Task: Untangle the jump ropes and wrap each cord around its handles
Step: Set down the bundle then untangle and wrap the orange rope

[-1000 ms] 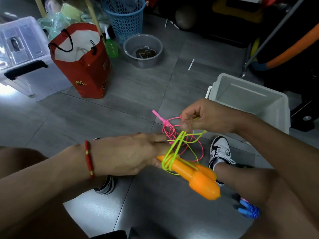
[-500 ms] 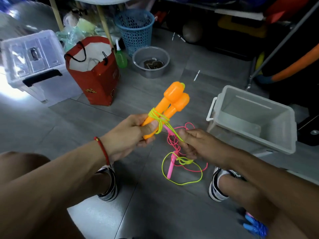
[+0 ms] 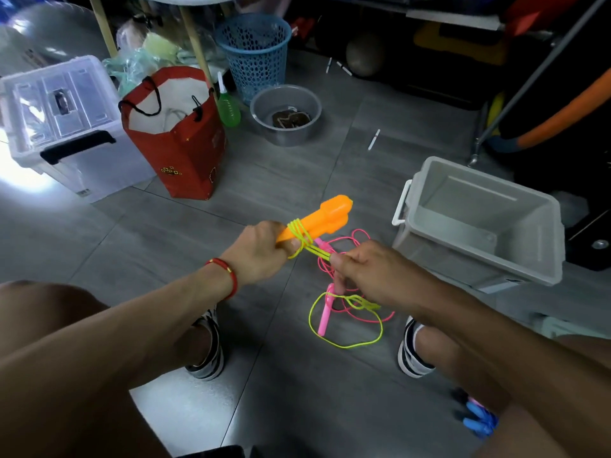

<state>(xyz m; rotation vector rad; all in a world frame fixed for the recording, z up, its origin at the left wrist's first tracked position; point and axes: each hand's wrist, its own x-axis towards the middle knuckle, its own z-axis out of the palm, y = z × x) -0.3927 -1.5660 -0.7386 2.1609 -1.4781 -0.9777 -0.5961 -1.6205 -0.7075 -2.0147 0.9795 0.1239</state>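
My left hand [image 3: 261,251] grips the two orange handles [image 3: 325,215] held together, their thick ends pointing up and to the right. Several turns of yellow-green cord [image 3: 299,232] circle the handles beside my fingers. My right hand [image 3: 367,271] pinches the same cord in a short taut stretch just right of the handles; the rest of it hangs in a loose loop [image 3: 344,342] on the floor. A pink jump rope [image 3: 350,241] lies on the floor under my hands, with one pink handle [image 3: 325,314] showing below my right hand.
A grey plastic bin [image 3: 479,223] stands open at the right. A red paper bag [image 3: 178,140], a clear lidded box [image 3: 62,123], a grey bowl [image 3: 286,115] and a blue basket [image 3: 254,54] stand behind. My shoes [image 3: 206,355] rest on the grey tiles. Blue handles [image 3: 477,421] lie at lower right.
A second ago the orange handles pointed down and right; my left hand has swung them up to point up and right. My right hand moved lower, still pulling the yellow-green cord.
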